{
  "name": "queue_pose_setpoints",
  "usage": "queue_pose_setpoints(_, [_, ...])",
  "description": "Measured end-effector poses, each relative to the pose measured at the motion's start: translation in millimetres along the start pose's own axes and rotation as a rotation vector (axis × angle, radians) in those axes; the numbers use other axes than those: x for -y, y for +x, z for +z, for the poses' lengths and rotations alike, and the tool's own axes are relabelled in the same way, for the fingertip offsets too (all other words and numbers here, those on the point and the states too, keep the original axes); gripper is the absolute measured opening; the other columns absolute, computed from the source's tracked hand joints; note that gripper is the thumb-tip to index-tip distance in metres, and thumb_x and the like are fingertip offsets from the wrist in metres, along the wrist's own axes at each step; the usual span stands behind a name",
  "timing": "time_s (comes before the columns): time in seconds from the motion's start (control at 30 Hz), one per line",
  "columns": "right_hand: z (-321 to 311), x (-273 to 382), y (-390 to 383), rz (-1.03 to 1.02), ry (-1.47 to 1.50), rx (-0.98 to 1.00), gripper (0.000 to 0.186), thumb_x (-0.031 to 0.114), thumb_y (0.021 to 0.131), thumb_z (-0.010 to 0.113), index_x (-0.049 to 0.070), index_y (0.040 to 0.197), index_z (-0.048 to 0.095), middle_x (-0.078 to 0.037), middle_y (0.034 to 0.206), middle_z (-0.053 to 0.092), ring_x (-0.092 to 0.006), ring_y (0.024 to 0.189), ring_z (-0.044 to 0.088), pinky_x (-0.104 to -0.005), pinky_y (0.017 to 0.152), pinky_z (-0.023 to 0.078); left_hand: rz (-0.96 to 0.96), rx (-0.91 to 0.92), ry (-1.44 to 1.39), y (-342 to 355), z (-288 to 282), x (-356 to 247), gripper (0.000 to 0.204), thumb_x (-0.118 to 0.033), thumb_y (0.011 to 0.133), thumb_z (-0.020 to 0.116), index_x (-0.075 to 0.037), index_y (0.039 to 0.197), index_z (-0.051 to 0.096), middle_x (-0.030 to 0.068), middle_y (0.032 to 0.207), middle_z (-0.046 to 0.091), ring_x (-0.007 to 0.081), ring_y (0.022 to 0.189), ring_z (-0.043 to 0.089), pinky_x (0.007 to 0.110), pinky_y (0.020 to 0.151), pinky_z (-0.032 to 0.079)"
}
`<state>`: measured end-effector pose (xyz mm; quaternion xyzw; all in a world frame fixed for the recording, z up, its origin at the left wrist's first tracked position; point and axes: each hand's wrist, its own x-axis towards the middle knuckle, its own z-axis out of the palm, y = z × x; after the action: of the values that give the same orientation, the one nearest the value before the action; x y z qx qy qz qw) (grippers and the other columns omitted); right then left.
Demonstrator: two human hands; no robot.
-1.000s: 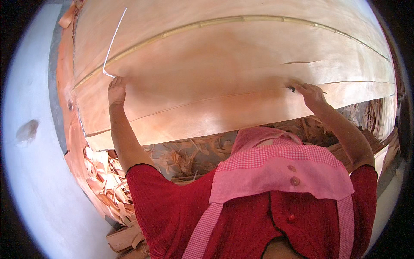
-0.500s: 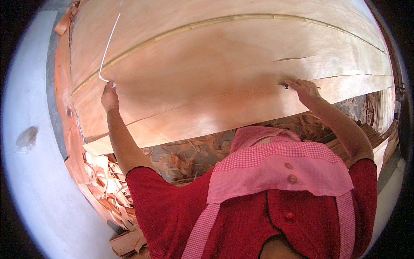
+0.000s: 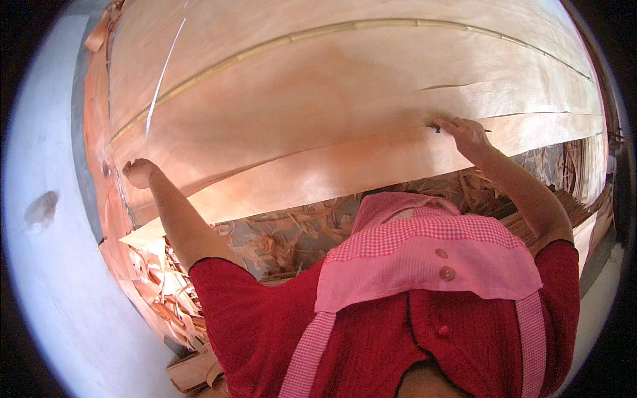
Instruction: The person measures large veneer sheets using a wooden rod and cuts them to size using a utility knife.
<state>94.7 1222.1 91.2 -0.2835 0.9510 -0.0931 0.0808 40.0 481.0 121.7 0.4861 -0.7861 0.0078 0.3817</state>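
Wide sheets of thin wood veneer (image 3: 318, 86) lie spread in front of me, with a narrower veneer strip (image 3: 318, 176) along their near side. My left hand (image 3: 139, 174) is at the left edge of the veneer, fingers curled closed; what they hold, if anything, is hidden. Above it hangs a thin white string (image 3: 158, 93), its lower end apart from the hand. My right hand (image 3: 468, 138) rests over the seam on the right, closed around a small dark tool (image 3: 434, 126) with a thin tail showing behind the hand. Near my left hand the seam bulges into a dark gap.
A long bamboo pole (image 3: 292, 38) lies across the veneer. Wood shavings (image 3: 169, 278) are heaped below on the left, and more scraps (image 3: 285, 242) litter the floor under the near edge. A pale wall or floor surface (image 3: 46, 278) runs along the left.
My left hand has let go of the white string and moved down and left to the veneer's edge. The seam on the left has risen open. My right hand is almost unmoved.
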Motion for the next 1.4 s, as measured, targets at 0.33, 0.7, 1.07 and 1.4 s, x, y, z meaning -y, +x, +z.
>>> queue_pose_setpoints(0.33, [1.5,-0.6,0.3,-0.023,0.16,-0.091,0.036,0.001,0.08,0.041,0.012,0.113,0.052,-0.01,0.11,0.056,-0.0274,0.089,0.059,-0.0337,0.074,0.049,-0.428,1.173,-1.271,-256.4,-178.3,-147.1,0.032,-0.013,0.077,0.053,0.001,0.105,0.054,0.0072,0.076,0.058,0.0136,0.062,0.055,0.024,0.054,0.044])
queue_pose_setpoints(0.7, [-6.0,1.3,7.8,0.116,-0.106,0.309,0.039,0.012,0.081,0.041,0.024,0.118,0.046,-0.011,0.098,0.058,-0.0294,0.079,0.06,-0.0387,0.063,0.05,0.062,1.253,-1.337,-530.7,-201.6,-213.8,0.032,-0.014,0.092,0.035,0.001,0.119,0.044,0.0101,0.119,0.049,0.0208,0.115,0.041,0.03,0.098,0.028])
queue_pose_setpoints(1.07, [-27.6,-155.5,-82.2,0.099,-0.136,0.237,0.036,0.013,0.084,0.043,0.03,0.115,0.048,-0.009,0.102,0.057,-0.0277,0.081,0.062,-0.0397,0.064,0.051,0.439,0.798,-0.895,-516.7,-216.8,-223.7,0.025,-0.009,0.087,0.04,-0.002,0.105,0.056,0.0136,0.105,0.058,0.0243,0.098,0.055,0.031,0.086,0.042])
queue_pose_setpoints(1.4, [-45.5,-260.1,-149.8,0.164,-0.045,-0.013,0.05,0.003,0.081,0.041,0.026,0.125,0.039,-0.011,0.093,0.058,-0.028,0.079,0.059,-0.0375,0.066,0.05,0.418,0.783,-0.886,-524.6,-225.8,-234.9,0.029,-0.015,0.087,0.041,0.001,0.105,0.056,0.0127,0.105,0.059,0.0221,0.096,0.056,0.031,0.085,0.042])
